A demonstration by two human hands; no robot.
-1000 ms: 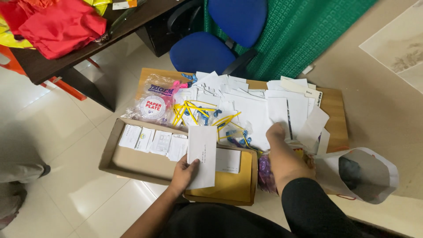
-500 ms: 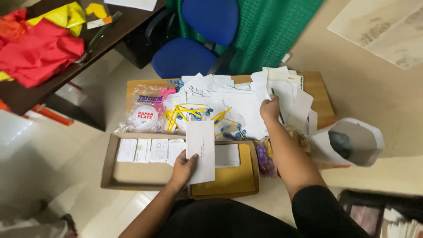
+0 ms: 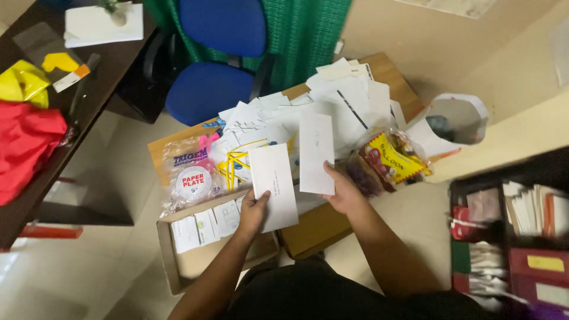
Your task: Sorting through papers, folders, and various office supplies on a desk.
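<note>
White envelopes, one (image 3: 274, 185) gripped in left hand (image 3: 253, 208), another (image 3: 316, 153) in right hand (image 3: 342, 192), both raised.

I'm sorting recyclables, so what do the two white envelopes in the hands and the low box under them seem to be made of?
The envelope in the left hand and the one in the right hand look like thin matte white paper: flat, crisp-edged, no shine. The low box looks like plain brown cardboard, going by its dull tan walls and folded flaps.

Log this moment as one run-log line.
left hand: holds white envelope | right hand: holds second envelope | below: cardboard box
</note>
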